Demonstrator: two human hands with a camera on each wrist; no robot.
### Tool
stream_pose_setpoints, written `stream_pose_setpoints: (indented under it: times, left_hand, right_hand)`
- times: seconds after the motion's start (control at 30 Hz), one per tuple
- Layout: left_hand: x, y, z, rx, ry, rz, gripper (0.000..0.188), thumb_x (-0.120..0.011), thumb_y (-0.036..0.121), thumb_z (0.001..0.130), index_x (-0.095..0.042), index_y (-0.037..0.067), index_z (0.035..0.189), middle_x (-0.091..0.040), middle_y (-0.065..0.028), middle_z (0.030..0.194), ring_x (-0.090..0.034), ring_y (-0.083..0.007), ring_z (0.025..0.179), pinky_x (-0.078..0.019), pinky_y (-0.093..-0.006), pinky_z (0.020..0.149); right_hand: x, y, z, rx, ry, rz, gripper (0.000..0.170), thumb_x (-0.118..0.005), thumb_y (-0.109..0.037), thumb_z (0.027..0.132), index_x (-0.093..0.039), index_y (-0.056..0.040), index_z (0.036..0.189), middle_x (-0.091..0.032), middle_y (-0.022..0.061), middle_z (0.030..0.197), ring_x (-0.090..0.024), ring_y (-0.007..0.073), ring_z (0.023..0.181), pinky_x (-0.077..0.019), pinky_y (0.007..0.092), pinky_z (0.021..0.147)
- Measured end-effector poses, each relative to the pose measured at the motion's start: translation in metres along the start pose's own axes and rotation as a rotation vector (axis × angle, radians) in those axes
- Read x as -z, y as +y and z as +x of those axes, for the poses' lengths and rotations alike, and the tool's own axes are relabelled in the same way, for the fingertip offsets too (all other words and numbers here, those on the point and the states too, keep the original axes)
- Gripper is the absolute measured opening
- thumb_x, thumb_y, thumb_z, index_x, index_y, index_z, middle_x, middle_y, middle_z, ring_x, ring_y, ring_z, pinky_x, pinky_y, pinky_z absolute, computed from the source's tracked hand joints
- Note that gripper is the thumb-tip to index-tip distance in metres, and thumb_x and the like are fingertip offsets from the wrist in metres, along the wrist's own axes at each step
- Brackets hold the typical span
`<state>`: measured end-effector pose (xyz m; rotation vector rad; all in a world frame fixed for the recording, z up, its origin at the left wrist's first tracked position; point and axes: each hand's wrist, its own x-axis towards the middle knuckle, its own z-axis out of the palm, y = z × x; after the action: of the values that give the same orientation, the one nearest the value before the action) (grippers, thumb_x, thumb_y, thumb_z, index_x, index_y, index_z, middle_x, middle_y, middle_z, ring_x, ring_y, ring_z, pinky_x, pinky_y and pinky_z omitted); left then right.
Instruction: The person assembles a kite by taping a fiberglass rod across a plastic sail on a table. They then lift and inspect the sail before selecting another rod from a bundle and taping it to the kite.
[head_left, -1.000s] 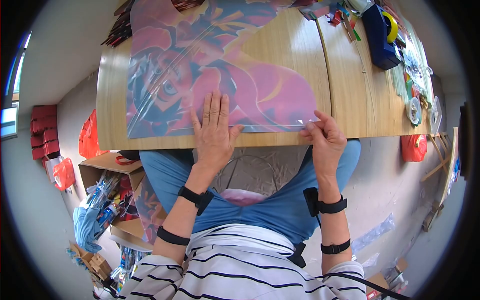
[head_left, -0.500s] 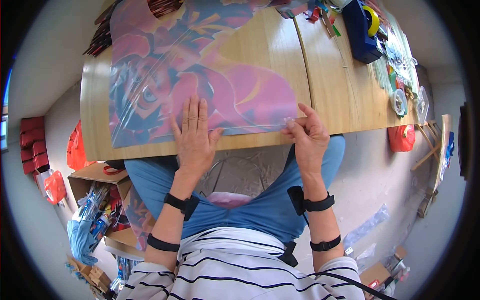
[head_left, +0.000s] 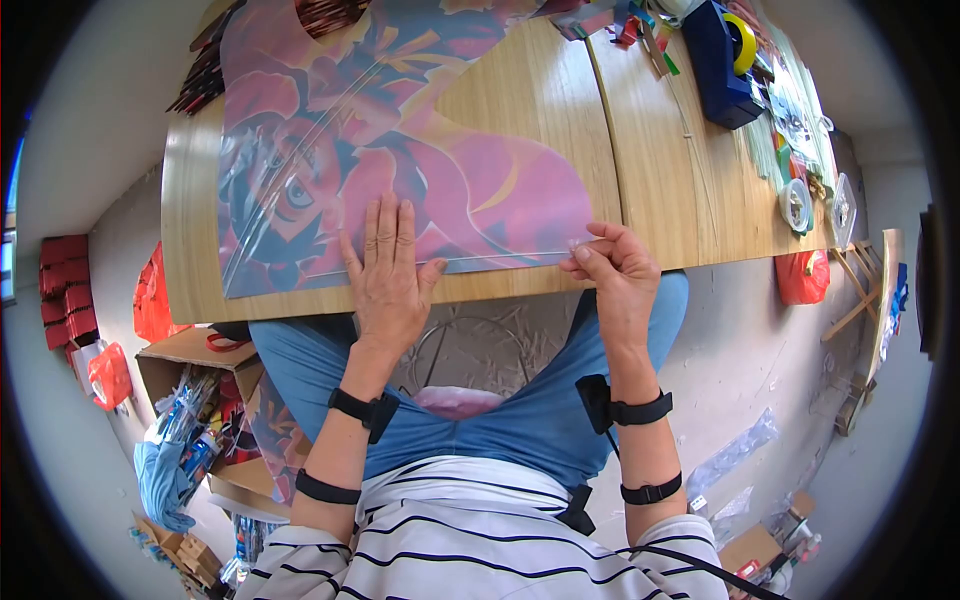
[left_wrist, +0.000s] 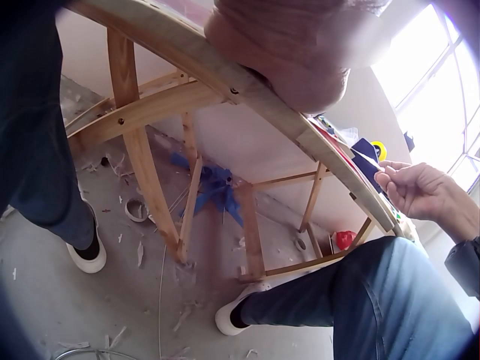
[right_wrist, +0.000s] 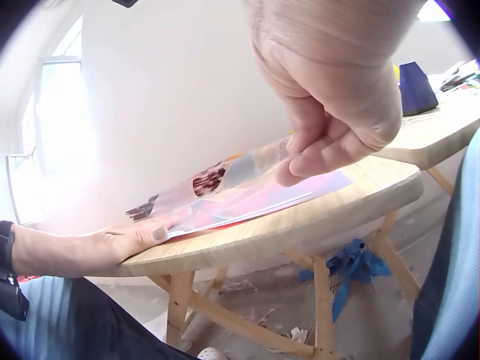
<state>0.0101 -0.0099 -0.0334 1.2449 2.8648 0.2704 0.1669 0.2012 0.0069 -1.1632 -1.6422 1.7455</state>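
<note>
A translucent sheet (head_left: 480,190) printed in pink and blue lies over the wooden table's near left part. A thin pale rod (head_left: 500,256) runs along its near edge. My left hand (head_left: 388,270) rests flat on the sheet, fingers spread forward and thumb beside the rod. At the sheet's near right corner, thumb and index finger of my right hand (head_left: 622,270) pinch a small clear piece of film (head_left: 577,243). The right wrist view shows those fingertips (right_wrist: 289,172) together above the tabletop; what they pinch is mostly hidden there.
A dark blue tape dispenser (head_left: 720,65) stands at the back right, near small clear tubs (head_left: 796,205) and pale sticks. Dark sticks (head_left: 205,65) lie behind the sheet. An open carton (head_left: 195,350) stands left of my legs, beneath the table's edge (head_left: 340,302).
The head view has shifted, moving the table leftward in it. My left hand stays on the sheet. My right index finger has come down a little while the pinch stays at the corner.
</note>
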Motion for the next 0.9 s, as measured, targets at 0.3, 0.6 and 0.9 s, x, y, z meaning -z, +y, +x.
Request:
stream_pose_setpoints:
  times: [0.3, 0.6, 0.9]
  left_hand:
    - [-0.0006, -0.0003, -0.0003, 0.000, 0.000, 0.000, 0.075, -0.043, 0.052, 0.105, -0.026, 0.008, 0.163, -0.022, -0.0087, 0.171, -0.017, -0.0282, 0.158, -0.0050, -0.0576, 0.126]
    - [0.0006, 0.0010, -0.0003, 0.001, 0.009, -0.019, 0.075, -0.045, 0.051, 0.104, -0.025, 0.009, 0.163, -0.021, -0.0093, 0.171, -0.017, -0.0285, 0.158, -0.0049, -0.0575, 0.126]
    - [-0.0005, 0.0005, -0.0006, 0.004, 0.006, -0.014, 0.075, -0.046, 0.050, 0.104, -0.025, 0.009, 0.163, -0.021, -0.0088, 0.171, -0.016, -0.0278, 0.158, -0.0045, -0.0575, 0.126]
  right_hand:
    - [-0.0023, -0.0048, -0.0062, 0.130, 0.023, -0.145, 0.047, -0.064, 0.010, 0.088, -0.060, 0.0062, 0.134, -0.074, 0.0072, 0.080, -0.072, 0.0117, 0.074, -0.0598, 0.0246, 0.069]
    - [0.0009, -0.0056, -0.0085, 0.118, 0.008, -0.153, 0.029, -0.066, 0.010, 0.087, -0.068, 0.0052, 0.116, -0.075, 0.0072, 0.081, -0.074, 0.0123, 0.076, -0.0585, 0.0241, 0.068]
    - [0.0038, -0.0010, -0.0065, 0.092, 0.001, -0.134, 0.014, -0.065, 0.009, 0.089, -0.071, 0.0027, 0.099, -0.074, 0.0064, 0.082, -0.075, 0.0147, 0.075, -0.0575, 0.0244, 0.066]
